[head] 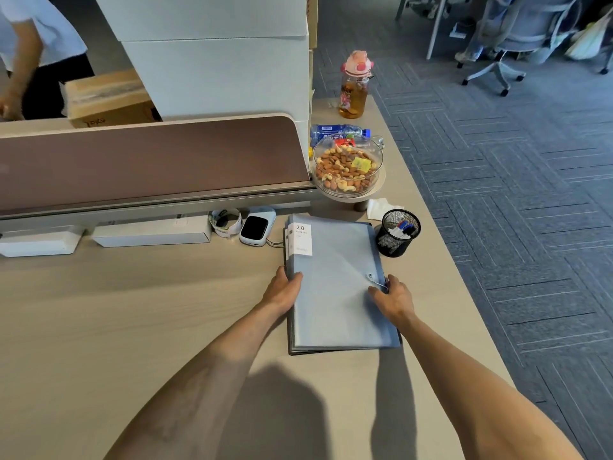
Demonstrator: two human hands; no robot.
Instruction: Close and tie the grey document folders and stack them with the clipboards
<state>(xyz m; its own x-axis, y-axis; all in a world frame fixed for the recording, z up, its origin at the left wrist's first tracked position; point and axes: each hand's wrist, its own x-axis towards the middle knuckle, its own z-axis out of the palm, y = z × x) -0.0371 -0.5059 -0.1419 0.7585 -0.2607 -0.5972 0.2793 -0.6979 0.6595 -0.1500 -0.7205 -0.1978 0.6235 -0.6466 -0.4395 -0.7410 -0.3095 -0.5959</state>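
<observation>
Two bare forearms reach forward over the pale wooden desk point(132, 327). The left hand point(284, 288) grasps the left edge of a stack point(331, 350) lying flat near the desk's right side, thumb on top and fingers wrapped down the side. The right hand point(394, 296) grasps the opposite edge the same way, with its thumb on the cover just beside the string clasp point(371, 279).

The grey folder point(335, 293) on top is closed, and a white label point(300, 239) sits at its far left corner. Darker edges show under it along the near and left sides; whether these are clipboards or more folders cannot be told.

Just beyond the stack's far right corner stands a black mesh cup point(398, 233) holding pens, with a crumpled tissue point(381, 207) behind it. To the left of the folder lie a small white device with a dark screen point(256, 230), a tape roll point(225, 222) and a long white box point(152, 232), all against the foot of a brown partition point(149, 161).

Farther off, a clear bowl of nuts point(347, 169) sits on a round stand, then a blue bottle point(338, 131) lies on its side, and a pink-lidded drink bottle point(355, 88) stands upright. Large white boxes point(215, 44) rise behind the partition, a person point(30, 44) stands at far left, and an office chair point(517, 38) is on the carpet.
</observation>
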